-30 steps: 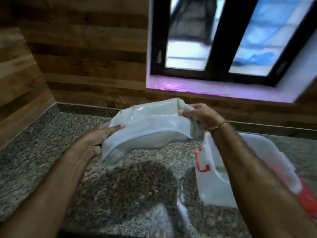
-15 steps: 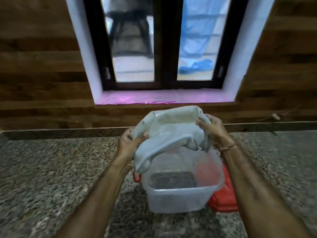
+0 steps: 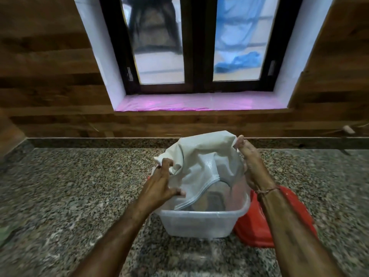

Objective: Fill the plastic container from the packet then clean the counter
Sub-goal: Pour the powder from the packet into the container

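A clear plastic container [image 3: 199, 222] stands on the speckled granite counter [image 3: 79, 186], just in front of me. Over its open top I hold a white plastic packet [image 3: 201, 162], tilted so its lower edge dips inside the container. My left hand [image 3: 161, 182] grips the packet's left side, thumb low near the rim. My right hand [image 3: 249, 162] holds the packet's upper right corner. The packet's mouth is hidden from me, and I cannot tell what is falling out. The container's inside looks mostly bare, with the counter showing through its bottom.
A red lid [image 3: 261, 226] lies on the counter against the container's right side, partly under my right forearm. A wooden wall and a dark-framed window with a pink sill [image 3: 199, 101] rise behind. A green scrap [image 3: 6, 232] lies at the far left.
The view swung from the left counter to the container. Both hands brought the packet over the container and lowered its edge into the opening.
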The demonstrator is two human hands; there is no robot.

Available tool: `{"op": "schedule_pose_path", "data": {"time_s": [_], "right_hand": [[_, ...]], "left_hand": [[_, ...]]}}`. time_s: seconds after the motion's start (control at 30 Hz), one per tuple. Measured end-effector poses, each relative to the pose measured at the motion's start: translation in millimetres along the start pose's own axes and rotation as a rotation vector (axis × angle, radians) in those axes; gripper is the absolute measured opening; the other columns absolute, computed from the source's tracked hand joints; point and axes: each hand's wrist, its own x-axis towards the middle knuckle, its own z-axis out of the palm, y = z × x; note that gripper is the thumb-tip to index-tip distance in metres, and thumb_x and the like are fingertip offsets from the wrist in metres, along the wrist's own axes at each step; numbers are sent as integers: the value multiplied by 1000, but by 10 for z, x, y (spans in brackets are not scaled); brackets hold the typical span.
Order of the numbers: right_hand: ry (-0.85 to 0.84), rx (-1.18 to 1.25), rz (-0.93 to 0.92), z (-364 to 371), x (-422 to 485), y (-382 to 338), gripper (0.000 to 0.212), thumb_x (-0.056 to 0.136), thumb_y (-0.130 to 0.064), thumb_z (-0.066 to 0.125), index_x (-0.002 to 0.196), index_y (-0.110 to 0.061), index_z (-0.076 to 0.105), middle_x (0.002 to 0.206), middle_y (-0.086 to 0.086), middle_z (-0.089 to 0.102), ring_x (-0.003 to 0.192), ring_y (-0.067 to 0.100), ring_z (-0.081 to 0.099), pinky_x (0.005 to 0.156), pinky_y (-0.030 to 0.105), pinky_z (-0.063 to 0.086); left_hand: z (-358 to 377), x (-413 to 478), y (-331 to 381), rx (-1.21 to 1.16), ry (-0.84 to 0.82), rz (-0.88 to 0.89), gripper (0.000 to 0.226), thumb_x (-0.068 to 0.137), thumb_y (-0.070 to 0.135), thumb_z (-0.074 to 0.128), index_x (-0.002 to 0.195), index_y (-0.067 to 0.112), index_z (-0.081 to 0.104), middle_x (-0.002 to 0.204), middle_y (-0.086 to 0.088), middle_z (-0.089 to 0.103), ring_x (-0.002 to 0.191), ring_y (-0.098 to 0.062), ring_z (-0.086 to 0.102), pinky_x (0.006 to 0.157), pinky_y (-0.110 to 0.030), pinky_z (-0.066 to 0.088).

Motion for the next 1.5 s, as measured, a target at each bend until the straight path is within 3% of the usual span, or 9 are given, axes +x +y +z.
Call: {"op": "schedule_pose_path", "data": {"time_s": [0.07,0.23,0.33,0.4,0.47,0.73,0.93,1.07,1.5], "right_hand": [[22,12,17,-11,-18,-18,40,92,-51,68,98,-12,67,95,17,69,82,29,66,69,34,61],[12,45,38,-40,-32,-49,20,93,-33,73,83,-15,71,84,10,71,68,20,67,58,27,59],[17,58,38,-50,-27,-51,14,92,-25,75,87,-12,71,79,8,70,63,17,65,55,24,58],[5,87,41,-52,-39,-68,8,91,-18,75,92,-11,71,78,7,71,61,14,66,54,23,58],[-3,127,58,-81,-26,-61,3,91,-10,73,93,-11,71,77,6,72,58,12,67,54,21,58],[40,111,89,-146,50,-61,22,91,-14,74,89,-19,52,64,-5,62,45,2,55,40,16,45],[41,-119,56,-175,79,-8,16,90,-8,76,104,-4,69,96,18,72,86,24,66,77,35,58],[42,-230,-57,-258,94,-89,14,87,5,73,85,-9,68,80,6,69,73,12,63,66,22,56],[-108,-617,-290,-456,104,-438,14,83,4,76,90,-5,67,83,3,63,79,13,56,74,35,49]], "left_hand": [[28,-21,34,100,7,33,80,68,62,83,123,29,35,116,8,54,94,-18,57,68,-34,49],[-23,56,72,-554,250,-175,65,79,85,54,92,22,60,88,-11,64,81,-35,64,71,-55,59],[13,56,80,-640,373,-229,45,93,64,56,95,20,64,89,-18,64,77,-29,60,70,-61,56],[5,64,140,-715,410,-238,27,101,37,61,126,31,61,113,1,69,94,-19,69,78,-50,61],[-8,92,127,-874,400,-280,67,101,14,63,156,38,33,136,9,59,113,-13,68,89,-42,61],[-107,98,179,-1158,441,-441,30,93,-6,65,112,17,62,114,-10,70,80,-16,69,48,-27,55],[-108,26,186,-1227,491,-448,26,92,-4,67,95,22,62,118,-15,68,92,-28,66,47,-33,56],[-161,-41,158,-1199,495,-431,25,88,2,73,85,26,65,114,-14,67,101,-34,62,63,-50,58],[-411,-103,302,-1103,589,-277,19,90,2,69,88,19,61,92,1,68,77,-7,68,58,-22,57]]}}
